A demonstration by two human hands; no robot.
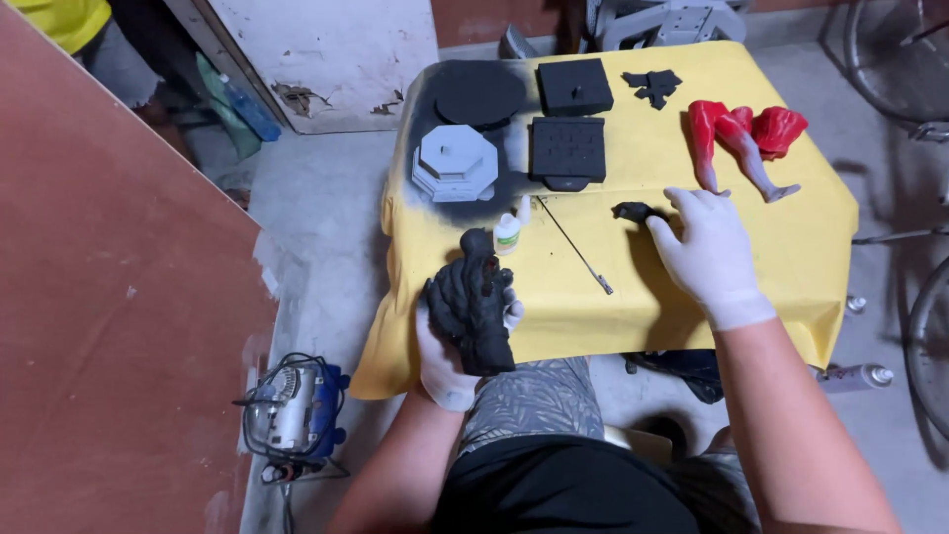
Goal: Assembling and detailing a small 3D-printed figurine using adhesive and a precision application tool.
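Seen from above, a person sits at a small counter draped in yellow cloth (633, 297). Their left hand (450, 341), in a pale glove, is clenched around a matte black, lumpy figure torso (473, 302), held upright at the near left edge of the counter, partly over the lap. Their right hand (707, 252), also gloved, lies with its fingers extended and nothing in its grip, fingertips touching a small black curved part (633, 211) lying on the cloth.

Just beside the torso stands a small white glue bottle with a green label (507, 234), and a thin metal rod (576, 247) lies diagonally between the hands. Further back sit a grey octagonal stepped base (454, 163), a black disc (479, 94), two black square blocks (570, 119), a black splayed flat piece (654, 87) and a red-and-grey figure leg section (741, 138).

Risks, as a judgement: the torso hangs over the edge, so a loose grip could drop it to the concrete floor. The bottle stands close enough for the left wrist to tip it. If the black coat is wet, gloves may smear it.
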